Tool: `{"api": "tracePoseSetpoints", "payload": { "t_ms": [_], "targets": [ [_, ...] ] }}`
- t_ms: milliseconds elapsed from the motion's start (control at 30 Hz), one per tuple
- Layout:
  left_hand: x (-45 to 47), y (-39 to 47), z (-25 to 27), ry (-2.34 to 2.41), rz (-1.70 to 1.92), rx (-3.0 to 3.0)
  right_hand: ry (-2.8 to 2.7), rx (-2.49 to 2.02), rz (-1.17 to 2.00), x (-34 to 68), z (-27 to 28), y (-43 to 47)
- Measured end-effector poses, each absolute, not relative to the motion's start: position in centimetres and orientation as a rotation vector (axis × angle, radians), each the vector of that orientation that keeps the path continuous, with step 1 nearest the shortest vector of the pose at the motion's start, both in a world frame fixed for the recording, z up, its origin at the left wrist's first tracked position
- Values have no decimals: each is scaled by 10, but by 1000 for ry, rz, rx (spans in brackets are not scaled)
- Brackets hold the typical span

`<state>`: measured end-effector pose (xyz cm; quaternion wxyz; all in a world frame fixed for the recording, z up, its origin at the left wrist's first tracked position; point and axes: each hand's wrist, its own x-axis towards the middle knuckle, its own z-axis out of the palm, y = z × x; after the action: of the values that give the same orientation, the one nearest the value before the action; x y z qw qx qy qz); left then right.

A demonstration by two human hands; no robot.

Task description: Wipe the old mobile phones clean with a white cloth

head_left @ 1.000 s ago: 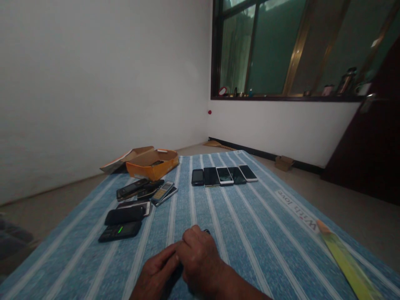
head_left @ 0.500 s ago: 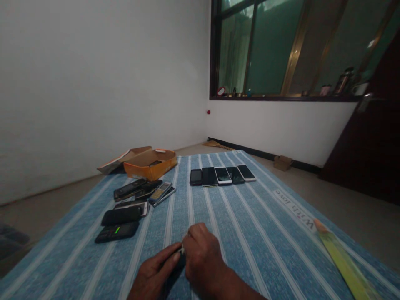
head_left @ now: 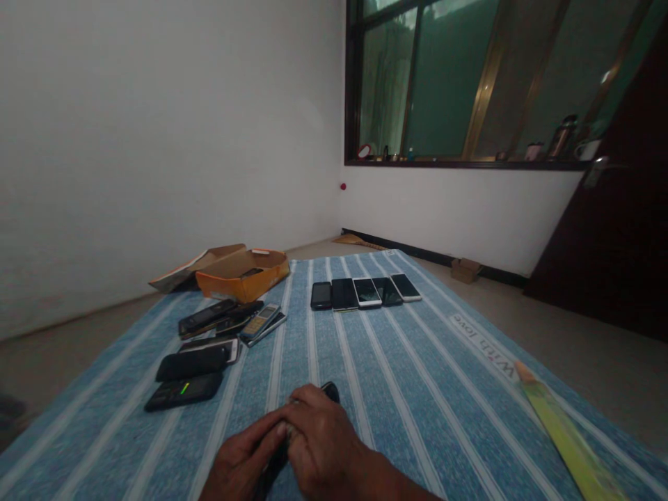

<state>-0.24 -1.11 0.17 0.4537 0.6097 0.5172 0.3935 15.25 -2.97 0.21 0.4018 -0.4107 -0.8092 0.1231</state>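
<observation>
Head view: your left hand (head_left: 245, 454) and right hand (head_left: 324, 440) meet at the near edge, both wrists running out of frame. Left thumb and forefinger are clamped on a dark object (head_left: 278, 462); most of it is covered, so I can't tell what it is. Your right fingers curl inward, back of the hand to camera, so I can't tell how firmly they grip or on what. A dark rounded end (head_left: 330, 391) pokes out past the right knuckles; can't confirm it's the same piece. Pale sliver at the fingertips, too small to read.

Vs half a second ago: that end was hidden, now it shows. Your right fingers now lap over the left fingertip. Scene sits slightly further left in frame; phones keep their layout.

Materials: blue woven cloth (head_left: 386, 390) with white stripes. Glossy flat phones (head_left: 366, 292) in a row of five, dark and white-framed. Loose pile of handsets (head_left: 201, 363) left of your hands, one with a green lit strip; overlaps hide some bodies. Orange cardboard box (head_left: 243, 282) behind, flap open, contents mostly hidden. Yellow-green strip (head_left: 563, 435) at right, cut off below.
</observation>
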Motion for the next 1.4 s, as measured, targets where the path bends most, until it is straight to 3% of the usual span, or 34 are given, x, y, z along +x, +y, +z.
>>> {"api": "tracePoseSetpoints", "payload": {
  "t_ms": [400, 1067, 1400],
  "targets": [
    [-8, -7, -10, 1081, 962, 1833, -1790, -857, 435, 154, -8, -23],
    [-8, -11, -13, 949, 1016, 1062, -1999, -879, 336, 157, -13, -23],
    [-11, -7, -7, 860, 933, 1029, -2021, -964, 59, 154, -17, -21]
  ]
}}
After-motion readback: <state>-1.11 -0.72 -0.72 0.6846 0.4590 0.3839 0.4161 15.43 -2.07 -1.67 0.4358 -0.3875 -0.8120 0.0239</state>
